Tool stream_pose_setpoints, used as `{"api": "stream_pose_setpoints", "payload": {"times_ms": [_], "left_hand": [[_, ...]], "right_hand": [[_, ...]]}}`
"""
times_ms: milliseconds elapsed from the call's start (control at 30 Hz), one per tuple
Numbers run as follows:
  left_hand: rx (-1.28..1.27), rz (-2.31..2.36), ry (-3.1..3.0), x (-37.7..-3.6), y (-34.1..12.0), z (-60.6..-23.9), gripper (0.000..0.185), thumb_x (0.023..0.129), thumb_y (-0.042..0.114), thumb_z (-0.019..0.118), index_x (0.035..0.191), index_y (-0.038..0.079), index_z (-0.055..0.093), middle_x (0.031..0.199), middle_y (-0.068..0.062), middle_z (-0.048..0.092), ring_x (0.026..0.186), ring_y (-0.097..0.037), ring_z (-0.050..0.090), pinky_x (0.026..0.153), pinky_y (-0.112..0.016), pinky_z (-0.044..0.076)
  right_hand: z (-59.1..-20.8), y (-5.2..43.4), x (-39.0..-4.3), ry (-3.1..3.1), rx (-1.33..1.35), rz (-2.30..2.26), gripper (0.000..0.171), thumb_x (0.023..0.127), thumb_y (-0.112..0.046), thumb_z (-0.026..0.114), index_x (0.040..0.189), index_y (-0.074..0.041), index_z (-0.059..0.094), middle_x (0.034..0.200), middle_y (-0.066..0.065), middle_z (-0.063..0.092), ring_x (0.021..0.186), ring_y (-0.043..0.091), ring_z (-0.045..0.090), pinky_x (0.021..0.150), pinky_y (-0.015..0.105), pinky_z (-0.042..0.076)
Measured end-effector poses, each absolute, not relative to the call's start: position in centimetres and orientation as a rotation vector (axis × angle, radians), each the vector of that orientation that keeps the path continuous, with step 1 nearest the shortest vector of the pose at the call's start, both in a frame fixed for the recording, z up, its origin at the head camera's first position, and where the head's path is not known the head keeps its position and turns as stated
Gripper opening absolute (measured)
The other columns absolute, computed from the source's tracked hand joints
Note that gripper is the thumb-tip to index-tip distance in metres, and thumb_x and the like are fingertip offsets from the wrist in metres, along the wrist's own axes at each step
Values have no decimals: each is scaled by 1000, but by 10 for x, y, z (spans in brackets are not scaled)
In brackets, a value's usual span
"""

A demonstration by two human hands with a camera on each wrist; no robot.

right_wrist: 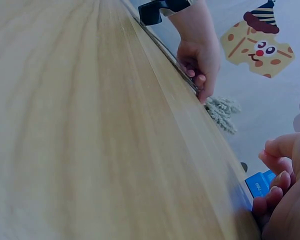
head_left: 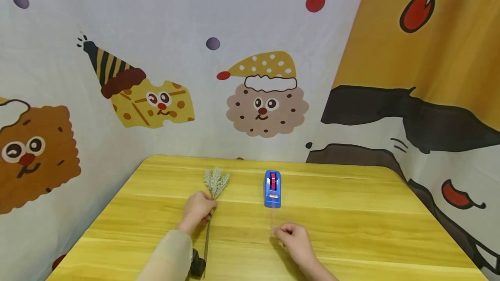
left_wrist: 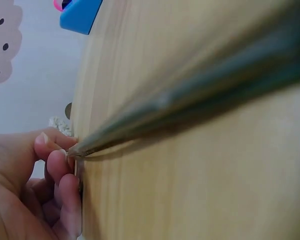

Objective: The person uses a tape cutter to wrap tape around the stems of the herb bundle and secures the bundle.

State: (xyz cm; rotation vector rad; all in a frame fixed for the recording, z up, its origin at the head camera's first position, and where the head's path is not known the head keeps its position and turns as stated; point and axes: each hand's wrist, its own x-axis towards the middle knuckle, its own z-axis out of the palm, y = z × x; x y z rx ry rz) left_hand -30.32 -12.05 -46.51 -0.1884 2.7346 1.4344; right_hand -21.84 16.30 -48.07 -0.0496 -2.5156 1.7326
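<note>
Nearest the head camera: left sleeve (head_left: 168, 257). Holds pale sprig (head_left: 216, 183) by its stem in left hand (head_left: 198, 208), over the table (head_left: 351, 216), left of blue tape dispenser (head_left: 272, 203); pinches faint tape strip (head_left: 273, 217), running from dispenser, in right hand (head_left: 295, 238). Appears to be at tape-drawing step; probably calls next for tearing strip free.

Lettering (right_wrist: 258, 185) on the blue tape dispenser (head_left: 272, 189) is too small to read.
</note>
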Motion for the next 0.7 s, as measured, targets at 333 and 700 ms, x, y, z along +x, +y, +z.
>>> {"api": "stream_pose_setpoints", "payload": {"times_ms": [333, 700], "left_hand": [[-174, 1475, 2721, -307, -123, -468, 30, 88, 15, 64, 59, 8, 60, 51, -5, 57, 39, -14, 50, 40, -29, 48], [108, 1327, 2878, -307, -114, -442, 41, 96, 18, 57, 57, 5, 61, 41, 0, 49, 38, -21, 52, 46, -28, 44]], "right_hand": [[-481, 164, -218, -2501, -43, 1727, 17, 81, -15, 75, 72, -1, 70, 60, -3, 51, 55, 8, 44, 47, 20, 36], [-481, 165, -218, -2516, -20, 1756, 19, 82, -16, 74, 74, 0, 71, 60, -3, 51, 55, 9, 43, 47, 20, 35]]}}
